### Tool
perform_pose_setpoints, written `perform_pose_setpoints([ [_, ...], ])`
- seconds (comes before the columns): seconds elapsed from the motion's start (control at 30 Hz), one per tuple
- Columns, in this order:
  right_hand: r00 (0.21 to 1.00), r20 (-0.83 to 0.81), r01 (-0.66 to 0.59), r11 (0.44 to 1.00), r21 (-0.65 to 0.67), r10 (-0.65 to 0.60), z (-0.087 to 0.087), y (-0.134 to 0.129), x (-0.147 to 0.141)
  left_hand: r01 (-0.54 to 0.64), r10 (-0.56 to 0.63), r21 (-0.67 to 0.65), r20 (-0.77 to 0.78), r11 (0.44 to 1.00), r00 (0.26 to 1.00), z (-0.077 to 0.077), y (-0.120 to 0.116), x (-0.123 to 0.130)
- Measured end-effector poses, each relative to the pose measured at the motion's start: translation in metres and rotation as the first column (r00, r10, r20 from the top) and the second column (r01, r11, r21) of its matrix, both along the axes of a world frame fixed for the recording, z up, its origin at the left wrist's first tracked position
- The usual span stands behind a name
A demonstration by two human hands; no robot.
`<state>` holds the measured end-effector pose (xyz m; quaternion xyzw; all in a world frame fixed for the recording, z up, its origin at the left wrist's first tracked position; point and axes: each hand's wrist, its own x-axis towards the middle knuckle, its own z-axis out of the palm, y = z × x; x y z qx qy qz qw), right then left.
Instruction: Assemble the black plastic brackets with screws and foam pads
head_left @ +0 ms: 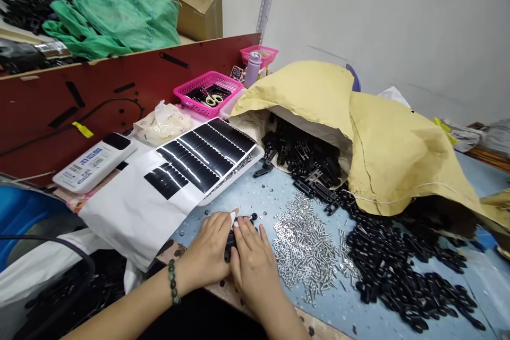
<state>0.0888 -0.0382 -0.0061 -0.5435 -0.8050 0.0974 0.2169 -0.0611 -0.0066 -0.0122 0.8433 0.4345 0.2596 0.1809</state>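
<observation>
"What are the hands doing?"

"They're close together, the left hand (206,248) and the right hand (253,268) both clamped on a black plastic bracket (230,244)."

"Where's the bracket?"

"Between the palms, above the near edge of the speckled blue tabletop (255,191). A beaded bracelet (172,281) sits on the left wrist."

"What's just beside them?"

"To the right, a loose pile of steel screws and washers (303,247). Past that lies a heap of black plastic parts (398,271), running out from a yellow paper sack (390,143)."

"And further ahead?"

"A white sheet with black strips (199,162) lies there, and beyond it, a pink basket (207,93) holds scissors (212,99)."
</observation>
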Motion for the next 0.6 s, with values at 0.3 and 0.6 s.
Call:
perform_pose_setpoints([
  [0.3,0.609,-0.734,0.207,0.954,-0.218,-0.3,0.041,0.014,0.043,0.149,0.193,-0.654,0.421,0.742,0.886,0.039,-0.014,-0.022],
  [0.6,0.424,-0.75,0.242,0.861,-0.447,-0.508,0.021,0.004,0.054,-0.072,0.746,-0.776,0.569,0.626,0.347,0.065,-0.086,-0.191],
])
